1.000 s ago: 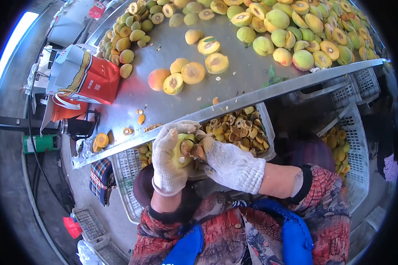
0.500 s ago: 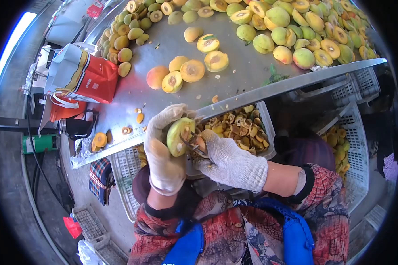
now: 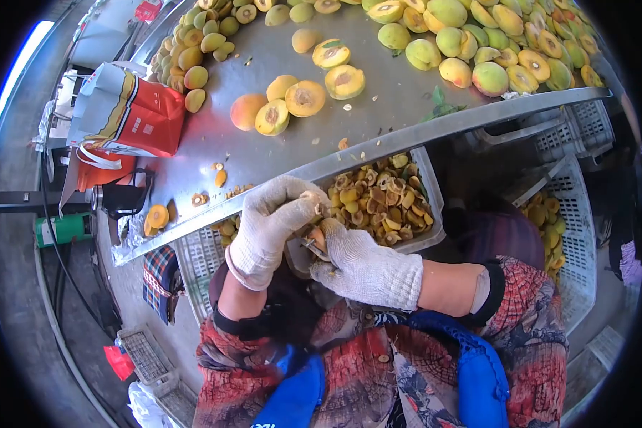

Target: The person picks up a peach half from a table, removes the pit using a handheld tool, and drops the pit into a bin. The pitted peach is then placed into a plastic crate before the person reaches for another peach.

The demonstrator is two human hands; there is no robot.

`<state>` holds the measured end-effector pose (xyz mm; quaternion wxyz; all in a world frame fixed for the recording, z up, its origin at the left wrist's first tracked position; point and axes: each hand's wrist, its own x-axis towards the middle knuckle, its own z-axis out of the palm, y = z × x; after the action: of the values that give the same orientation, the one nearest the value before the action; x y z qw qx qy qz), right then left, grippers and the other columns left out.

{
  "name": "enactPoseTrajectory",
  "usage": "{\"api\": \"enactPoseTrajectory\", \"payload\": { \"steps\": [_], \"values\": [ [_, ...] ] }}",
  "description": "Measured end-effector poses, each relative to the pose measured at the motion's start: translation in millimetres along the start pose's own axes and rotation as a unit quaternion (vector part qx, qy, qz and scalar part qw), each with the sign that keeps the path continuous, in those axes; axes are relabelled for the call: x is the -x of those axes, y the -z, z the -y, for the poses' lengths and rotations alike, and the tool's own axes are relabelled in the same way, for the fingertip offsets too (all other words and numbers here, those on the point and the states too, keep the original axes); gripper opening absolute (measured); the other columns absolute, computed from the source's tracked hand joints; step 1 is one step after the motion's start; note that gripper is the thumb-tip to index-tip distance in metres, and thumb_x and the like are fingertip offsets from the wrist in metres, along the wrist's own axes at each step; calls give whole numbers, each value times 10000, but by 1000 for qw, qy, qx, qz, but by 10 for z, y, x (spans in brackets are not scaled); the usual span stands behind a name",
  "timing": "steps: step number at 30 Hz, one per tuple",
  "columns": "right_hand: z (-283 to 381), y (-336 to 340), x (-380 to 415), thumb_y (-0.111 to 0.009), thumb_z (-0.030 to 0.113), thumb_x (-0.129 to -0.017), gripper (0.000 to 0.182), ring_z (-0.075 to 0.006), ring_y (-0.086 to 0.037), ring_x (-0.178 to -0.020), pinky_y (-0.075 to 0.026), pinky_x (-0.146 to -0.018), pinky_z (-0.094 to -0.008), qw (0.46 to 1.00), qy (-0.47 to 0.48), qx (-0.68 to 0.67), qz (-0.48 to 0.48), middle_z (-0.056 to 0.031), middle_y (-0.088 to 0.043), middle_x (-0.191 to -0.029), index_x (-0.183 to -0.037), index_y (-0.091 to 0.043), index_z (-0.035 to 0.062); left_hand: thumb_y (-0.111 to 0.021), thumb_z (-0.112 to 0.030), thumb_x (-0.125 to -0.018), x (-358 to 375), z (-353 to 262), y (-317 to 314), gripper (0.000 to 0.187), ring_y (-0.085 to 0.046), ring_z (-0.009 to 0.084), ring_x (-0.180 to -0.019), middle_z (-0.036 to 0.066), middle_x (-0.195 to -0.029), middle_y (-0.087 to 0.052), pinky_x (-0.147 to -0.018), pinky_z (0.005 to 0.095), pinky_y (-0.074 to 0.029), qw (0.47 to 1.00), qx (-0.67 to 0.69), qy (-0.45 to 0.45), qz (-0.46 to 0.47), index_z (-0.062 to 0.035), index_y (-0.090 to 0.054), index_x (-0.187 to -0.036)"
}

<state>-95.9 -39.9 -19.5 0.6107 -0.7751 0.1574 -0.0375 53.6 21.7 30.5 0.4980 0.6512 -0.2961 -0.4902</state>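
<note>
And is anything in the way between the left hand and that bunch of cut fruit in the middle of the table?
Only the metal table edge runs between the left hand and the cut fruit. Past it is tabletop, with nothing visible blocking.

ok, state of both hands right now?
Left hand: curled, can't tell if it's holding anything.
Right hand: closed on a metal-tipped tool.
</note>
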Motion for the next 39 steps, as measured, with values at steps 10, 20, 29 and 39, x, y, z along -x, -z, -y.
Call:
{"api": "enactPoseTrajectory", "payload": {
  "steps": [10, 20, 29, 39],
  "values": [
    [50, 129, -16, -620, 270, -846, 423, -341, -623, -790, -505, -729, -406, 974, -103, -195, 55, -215, -606, -871, -1101, -491, -41, -679, -202, -830, -269, -260, -4, 231, -575, 97, -702, 31, -780, -634, -652, 235, -467, 986, -123, 81, 81, 22, -661, -885],
    [172, 356, -31, -587, 172, -869, 270, -179, -632, -636, -509, -513, -301, 920, -138, -342, 134, -110, -590, -745, -1040, -467, 0, -635, -298, -839, -297, -160, -80, 304, -600, 130, -716, 82, -798, -657, -654, 259, -465, 995, -95, 22, 36, 5, -643, -857],
    [190, 461, 5, -607, 141, -872, 242, -83, -569, -567, -467, -442, -218, 812, -153, -523, 209, -61, -590, -777, -1067, -502, 44, -585, -416, -857, -306, 55, -74, 429, -621, 249, -736, 150, -788, -605, -698, 357, -517, 986, 125, -95, 51, 13, -587, -859],
    [-14, 316, -140, -608, 173, -810, 272, -305, -644, -793, -529, -609, -401, 949, 85, 294, -77, -175, -590, -891, -1056, -571, 63, -538, -469, -920, -338, 91, -178, 449, -647, 277, -809, 139, -866, -635, -738, 388, -551, 945, 312, -26, -98, -25, -599, -933]
  ]
}}
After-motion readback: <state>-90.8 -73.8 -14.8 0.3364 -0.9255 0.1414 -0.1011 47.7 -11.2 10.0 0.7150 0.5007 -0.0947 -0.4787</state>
